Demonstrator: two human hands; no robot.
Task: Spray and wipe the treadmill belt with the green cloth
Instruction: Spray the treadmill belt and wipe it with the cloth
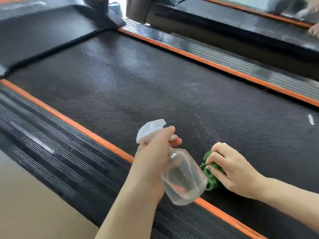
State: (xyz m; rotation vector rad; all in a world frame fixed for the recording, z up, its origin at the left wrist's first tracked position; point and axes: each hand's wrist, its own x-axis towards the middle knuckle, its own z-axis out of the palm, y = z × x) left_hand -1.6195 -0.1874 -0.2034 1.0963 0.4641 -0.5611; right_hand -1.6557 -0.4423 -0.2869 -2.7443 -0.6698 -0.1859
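The left hand (pixel 151 157) is gripping a clear spray bottle (pixel 183 178) by its neck, with the grip wrapped closed around the neck below the white trigger head (pixel 150 130). A fingertip is resting at the trigger. The bottle is hanging tilted, with its base angled toward the camera and its nozzle pointing away over the treadmill belt (pixel 138 80). The bottle body is sitting above the near orange strip (pixel 69 119) that is bordering the belt.

The right hand (pixel 231 168) is pressing down on the green cloth (pixel 209 176), with its grip closed over the bunched fabric and its fingers spread across the top. The cloth is lying on the belt, close to the near orange strip and just beside the bottle base.

The belt surface is showing pale, hazy patches toward its far end and a faint line of droplets just beyond the cloth. A ribbed black side rail (pixel 60 157) is running outside the near strip. A second orange strip (pixel 207 62) is bordering the far edge of the belt.
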